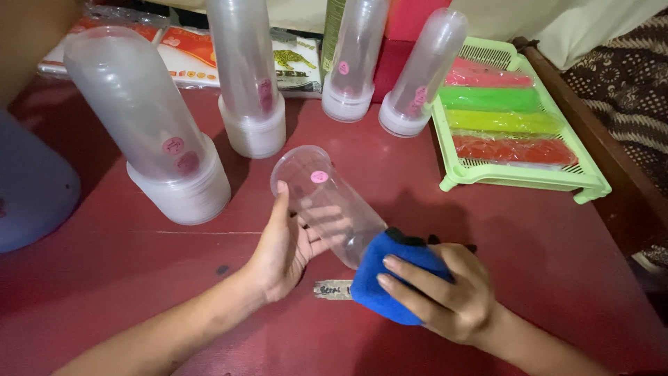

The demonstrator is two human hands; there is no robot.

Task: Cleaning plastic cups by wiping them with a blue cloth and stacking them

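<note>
Clear jar: a see-through plastic cylinder with a small pink round sticker, lying tilted between both hands just above the dark red table.
Left hand: fingers spread open, cupping the jar's side from beneath, thumb up along its wall; a cradle, not a pinch.
Right hand: fingers curled and pressed around a blue cloth, which wraps the jar's near end.
Long axis: runs from the cloth-covered end by the right hand, up and away past the left thumb; the rounded far end points toward the stacks beyond.
Progress: by my judgement, wiping is mid-way on this one jar; whether its mouth or base sits in the cloth cannot be told.
Beyond the grip: four stacks of nested jars stand mouth-down; which are wiped is not visible.
Right of the grip: a green tray holding coloured packets.
</note>
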